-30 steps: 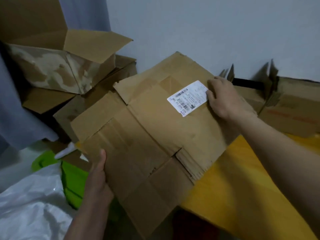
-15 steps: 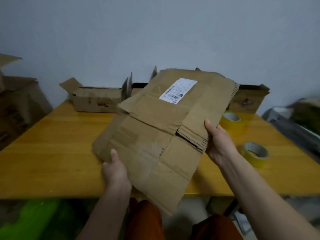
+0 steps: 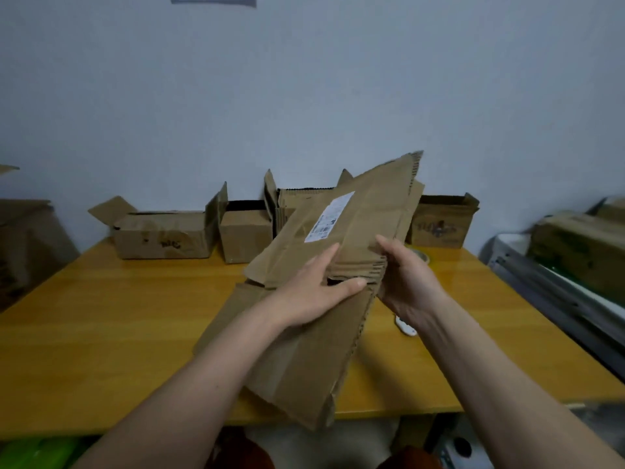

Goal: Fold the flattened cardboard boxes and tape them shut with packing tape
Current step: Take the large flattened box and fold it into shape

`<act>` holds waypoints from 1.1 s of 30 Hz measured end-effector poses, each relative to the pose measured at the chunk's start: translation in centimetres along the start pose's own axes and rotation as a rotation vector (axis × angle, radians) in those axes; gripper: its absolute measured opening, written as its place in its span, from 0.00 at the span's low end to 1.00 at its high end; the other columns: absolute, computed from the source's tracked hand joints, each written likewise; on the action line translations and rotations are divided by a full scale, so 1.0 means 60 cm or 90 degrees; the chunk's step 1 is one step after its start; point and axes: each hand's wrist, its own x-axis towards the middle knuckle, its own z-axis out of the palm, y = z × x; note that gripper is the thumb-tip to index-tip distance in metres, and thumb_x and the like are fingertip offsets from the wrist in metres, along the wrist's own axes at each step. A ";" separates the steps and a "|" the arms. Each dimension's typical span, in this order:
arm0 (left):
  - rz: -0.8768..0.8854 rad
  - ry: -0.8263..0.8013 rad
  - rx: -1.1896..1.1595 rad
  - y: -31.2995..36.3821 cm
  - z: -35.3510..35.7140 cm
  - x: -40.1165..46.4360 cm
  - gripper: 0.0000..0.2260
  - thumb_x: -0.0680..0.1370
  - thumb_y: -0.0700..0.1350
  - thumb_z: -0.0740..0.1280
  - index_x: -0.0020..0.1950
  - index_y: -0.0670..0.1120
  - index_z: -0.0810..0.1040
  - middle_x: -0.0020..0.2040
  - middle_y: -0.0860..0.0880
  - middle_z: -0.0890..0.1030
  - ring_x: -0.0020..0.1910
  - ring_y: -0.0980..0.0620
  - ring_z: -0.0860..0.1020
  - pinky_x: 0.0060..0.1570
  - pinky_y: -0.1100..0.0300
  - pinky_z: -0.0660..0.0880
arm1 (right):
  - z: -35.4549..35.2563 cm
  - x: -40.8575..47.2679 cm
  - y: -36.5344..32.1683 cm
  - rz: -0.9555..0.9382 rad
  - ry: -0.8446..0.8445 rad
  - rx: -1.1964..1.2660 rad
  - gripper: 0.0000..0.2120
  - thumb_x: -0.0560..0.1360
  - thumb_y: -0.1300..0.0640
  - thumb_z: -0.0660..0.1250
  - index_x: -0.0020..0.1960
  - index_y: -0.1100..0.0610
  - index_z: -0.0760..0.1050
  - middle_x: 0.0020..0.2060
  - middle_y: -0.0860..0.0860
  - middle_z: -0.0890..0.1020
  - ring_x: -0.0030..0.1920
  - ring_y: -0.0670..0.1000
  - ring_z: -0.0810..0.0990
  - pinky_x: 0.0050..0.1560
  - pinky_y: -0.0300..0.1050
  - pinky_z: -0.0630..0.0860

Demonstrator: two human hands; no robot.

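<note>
- One flattened cardboard box [image 3: 314,340], tilted above your yellow table [image 3: 101,316]; both your hands grip its mid edge.
- Left hand [image 3: 314,289]: thumb below, fingers over a flap. Right hand [image 3: 406,279]: fingers curled behind.
- Four open boxes [image 3: 162,235] line the pale wall [image 3: 304,79].
- One tape roll [image 3: 421,256], partly hidden.

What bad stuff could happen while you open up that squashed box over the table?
The flattened brown cardboard box has ragged, worn edges where the left hand and right hand grip it, so a flap might tear. Swinging it open could also knock the small white object on the yellow wooden table, or bump the open cardboard boxes behind.
</note>
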 end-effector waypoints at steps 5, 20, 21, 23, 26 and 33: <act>-0.014 -0.065 -0.179 0.043 -0.048 0.026 0.43 0.65 0.75 0.65 0.75 0.57 0.61 0.69 0.57 0.73 0.64 0.58 0.74 0.65 0.58 0.70 | 0.034 0.007 0.003 -0.005 -0.147 -0.111 0.34 0.73 0.41 0.68 0.74 0.51 0.62 0.66 0.54 0.76 0.64 0.56 0.76 0.60 0.61 0.75; -0.157 0.008 -0.239 0.127 -0.190 0.008 0.38 0.63 0.76 0.61 0.55 0.45 0.81 0.55 0.42 0.82 0.55 0.41 0.80 0.56 0.44 0.77 | 0.136 0.026 -0.034 -0.069 -0.306 -0.163 0.33 0.71 0.61 0.69 0.72 0.41 0.65 0.63 0.49 0.76 0.59 0.52 0.79 0.58 0.55 0.77; -0.143 0.025 -0.261 0.126 -0.199 0.004 0.37 0.66 0.75 0.61 0.55 0.45 0.81 0.52 0.42 0.83 0.52 0.42 0.81 0.54 0.47 0.77 | 0.142 0.021 -0.040 -0.071 -0.295 -0.151 0.30 0.70 0.63 0.65 0.70 0.46 0.67 0.54 0.52 0.79 0.49 0.50 0.81 0.48 0.49 0.79; -0.117 0.065 -0.314 0.123 -0.218 -0.004 0.27 0.76 0.66 0.61 0.52 0.43 0.81 0.46 0.42 0.85 0.46 0.43 0.83 0.50 0.51 0.78 | 0.155 0.006 -0.053 -0.071 -0.210 -0.152 0.24 0.67 0.62 0.61 0.63 0.52 0.73 0.40 0.55 0.75 0.37 0.51 0.75 0.35 0.44 0.71; -0.139 0.159 -0.318 0.124 -0.239 -0.020 0.07 0.81 0.44 0.63 0.50 0.42 0.76 0.34 0.44 0.82 0.33 0.48 0.81 0.39 0.56 0.78 | 0.167 -0.015 -0.071 -0.078 -0.067 -0.206 0.12 0.75 0.62 0.59 0.56 0.54 0.73 0.43 0.57 0.80 0.41 0.54 0.79 0.40 0.50 0.77; -0.112 0.258 -0.372 0.103 -0.259 -0.054 0.12 0.80 0.37 0.63 0.63 0.43 0.71 0.48 0.42 0.79 0.46 0.45 0.78 0.40 0.53 0.77 | 0.162 -0.090 -0.099 -0.064 -0.086 -0.475 0.05 0.77 0.68 0.59 0.49 0.61 0.73 0.42 0.58 0.80 0.44 0.57 0.79 0.48 0.52 0.75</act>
